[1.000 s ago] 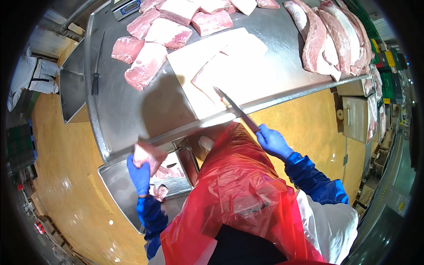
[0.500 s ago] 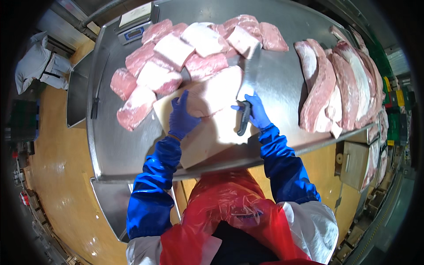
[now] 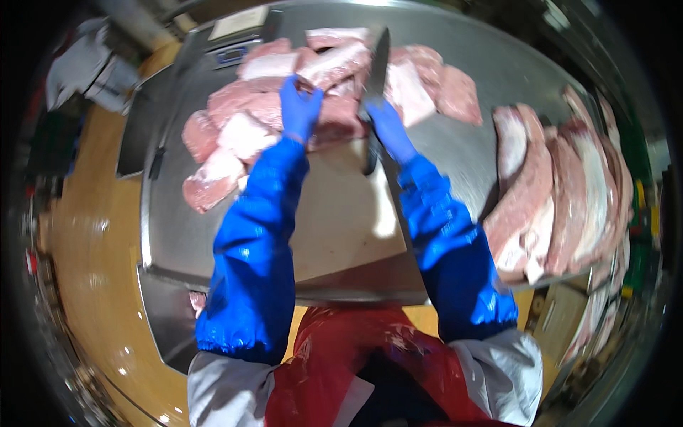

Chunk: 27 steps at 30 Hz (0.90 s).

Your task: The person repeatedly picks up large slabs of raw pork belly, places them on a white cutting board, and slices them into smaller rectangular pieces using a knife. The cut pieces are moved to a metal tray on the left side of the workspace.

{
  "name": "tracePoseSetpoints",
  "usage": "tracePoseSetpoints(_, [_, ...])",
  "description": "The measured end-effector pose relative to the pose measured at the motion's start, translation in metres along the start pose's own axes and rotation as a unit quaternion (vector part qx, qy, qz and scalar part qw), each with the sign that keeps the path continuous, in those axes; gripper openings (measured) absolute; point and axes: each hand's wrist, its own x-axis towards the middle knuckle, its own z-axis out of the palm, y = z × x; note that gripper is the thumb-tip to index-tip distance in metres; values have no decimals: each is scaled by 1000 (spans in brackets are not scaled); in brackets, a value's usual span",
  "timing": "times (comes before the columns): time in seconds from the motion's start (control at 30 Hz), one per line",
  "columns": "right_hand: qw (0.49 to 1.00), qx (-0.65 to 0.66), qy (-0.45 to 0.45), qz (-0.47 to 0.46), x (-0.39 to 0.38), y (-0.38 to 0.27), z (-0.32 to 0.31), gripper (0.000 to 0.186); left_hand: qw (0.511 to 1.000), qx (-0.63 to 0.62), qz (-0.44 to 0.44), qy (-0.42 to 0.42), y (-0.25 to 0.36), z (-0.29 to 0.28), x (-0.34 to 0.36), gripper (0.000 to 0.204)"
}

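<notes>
My right hand [image 3: 390, 130], in a blue glove, grips a large knife by its black handle [image 3: 370, 158]. The wide blade [image 3: 378, 67] points away from me over the pork pieces. My left hand [image 3: 302, 112], also gloved, reaches over the near middle of the pile, thumb and fingers apart. Against it lie a pale-topped pork piece [image 3: 340, 65] and a darker pink one [image 3: 338, 117]; whether the fingertips touch them is blurred. Between my forearms a white cutting board [image 3: 334, 213] has its surface bare.
Long pork loins [image 3: 523, 188] lie side by side on the right of the steel table [image 3: 455, 167]. A scale [image 3: 238, 35] stands at the far left. A thin dark-handled tool [image 3: 158, 162] lies by the left edge. Another person [image 3: 92, 67] is beyond the table, far left.
Both hands have moved away from me, from the board to the pile. The large pork piece under my left hand has left the board. The knife stays in my right hand.
</notes>
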Motion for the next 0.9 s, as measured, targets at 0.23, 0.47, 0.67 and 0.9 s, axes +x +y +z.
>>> tracePoseSetpoints(0.23, [996, 17, -38, 84, -62, 48, 9, 47, 924, 371, 29, 90, -83, -136, -169, 53])
tracePoseSetpoints(0.47, [995, -102, -14, -15, -114, 61, -27, 38, 937, 349, 5, -19, -73, -112, -174, 51])
tracePoseSetpoints(0.67, [993, -60, 57, 89, -219, 43, -72, 32, 955, 287, 78, -9, -40, -56, -211, 67])
tracePoseSetpoints(0.9, [993, -92, 71, 1, -230, 39, -172, 26, 915, 331, 231, 18, -1, 15, -232, 71])
